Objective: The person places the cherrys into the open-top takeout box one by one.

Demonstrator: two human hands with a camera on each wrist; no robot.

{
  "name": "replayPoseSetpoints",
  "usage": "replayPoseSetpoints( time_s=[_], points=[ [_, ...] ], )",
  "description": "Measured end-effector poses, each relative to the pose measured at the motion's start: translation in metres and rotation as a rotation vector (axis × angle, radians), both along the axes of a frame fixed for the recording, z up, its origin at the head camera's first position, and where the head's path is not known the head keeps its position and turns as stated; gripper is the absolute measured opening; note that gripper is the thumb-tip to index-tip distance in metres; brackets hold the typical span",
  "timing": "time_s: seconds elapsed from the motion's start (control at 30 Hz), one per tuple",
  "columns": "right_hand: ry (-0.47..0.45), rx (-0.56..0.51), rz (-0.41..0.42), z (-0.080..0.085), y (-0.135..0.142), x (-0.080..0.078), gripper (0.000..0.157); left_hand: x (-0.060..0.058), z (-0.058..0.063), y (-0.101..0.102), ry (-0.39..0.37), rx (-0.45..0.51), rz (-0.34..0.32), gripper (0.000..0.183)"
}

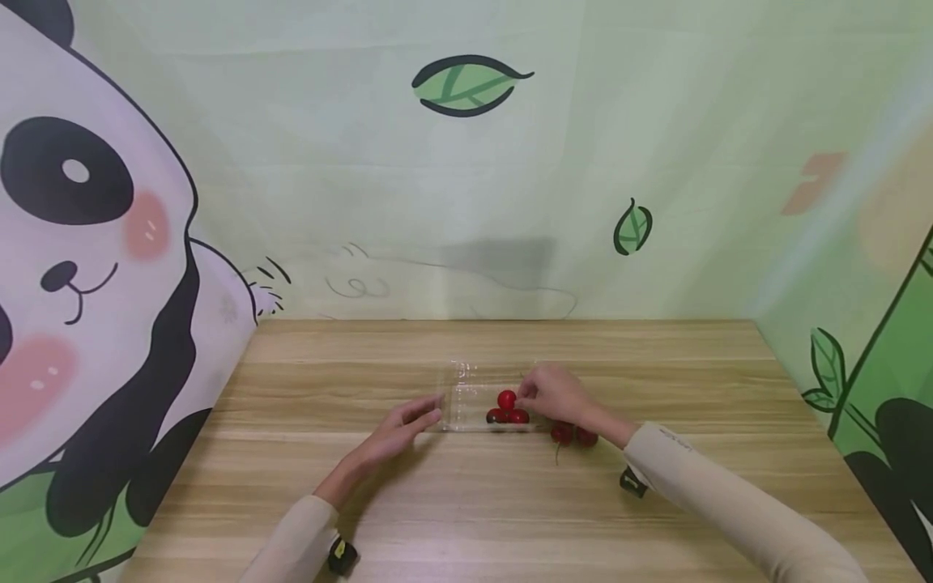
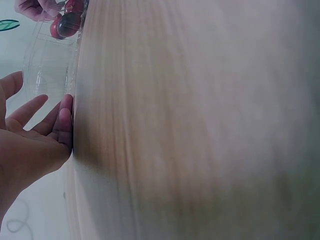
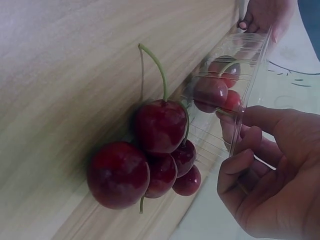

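Observation:
A clear plastic box (image 1: 470, 423) stands on the table with several red cherries (image 1: 497, 416) inside. My left hand (image 1: 403, 425) is at the box's left end; its fingers are spread and the fingertips lie right at the wall in the left wrist view. My right hand (image 1: 557, 393) reaches over the box's right end, thumb and fingers curled, pinching at a bright red cherry (image 1: 506, 399) above the others. In the right wrist view its fingertips show through the clear wall beside that cherry. More dark red cherries (image 3: 160, 127), some with green stems, lie outside the box under my right wrist.
The wood-grain table (image 1: 466, 510) runs back to a green printed backdrop (image 1: 350, 162) with a panda and leaves. A small black device (image 1: 632, 482) sits on my right wrist and another black device (image 1: 341, 556) on my left.

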State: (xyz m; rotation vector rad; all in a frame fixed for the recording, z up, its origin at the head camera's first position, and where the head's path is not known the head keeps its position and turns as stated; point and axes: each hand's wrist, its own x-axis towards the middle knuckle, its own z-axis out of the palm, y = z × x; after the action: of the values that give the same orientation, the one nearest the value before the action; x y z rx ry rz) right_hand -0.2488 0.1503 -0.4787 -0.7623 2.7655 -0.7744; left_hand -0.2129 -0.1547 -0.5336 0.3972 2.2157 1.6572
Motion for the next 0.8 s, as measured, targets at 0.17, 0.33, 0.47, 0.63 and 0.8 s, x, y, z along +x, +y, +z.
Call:
replayPoseSetpoints(
  time_s=[0.17,0.33,0.47,0.63,0.8],
  points=[
    [0.015,0.020,0.011,0.004,0.001,0.002,0.009,-0.001,0.000,0.000,0.013,-0.005,-0.001,0.052],
    [-0.027,-0.014,0.011,0.006,0.002,0.002,0.006,-0.001,0.000,-0.001,0.014,-0.015,-0.002,0.054],
    [-0.028,-0.047,0.010,0.007,0.005,0.003,0.006,0.000,-0.002,-0.001,0.007,-0.017,0.002,0.054],
    [-0.064,-0.091,-0.029,0.010,0.011,0.006,0.008,0.000,-0.004,-0.002,0.001,-0.009,-0.003,0.054],
    [-0.096,-0.141,-0.050,0.014,0.020,0.008,0.012,-0.001,-0.004,-0.003,0.000,-0.011,-0.008,0.055]
  ],
)
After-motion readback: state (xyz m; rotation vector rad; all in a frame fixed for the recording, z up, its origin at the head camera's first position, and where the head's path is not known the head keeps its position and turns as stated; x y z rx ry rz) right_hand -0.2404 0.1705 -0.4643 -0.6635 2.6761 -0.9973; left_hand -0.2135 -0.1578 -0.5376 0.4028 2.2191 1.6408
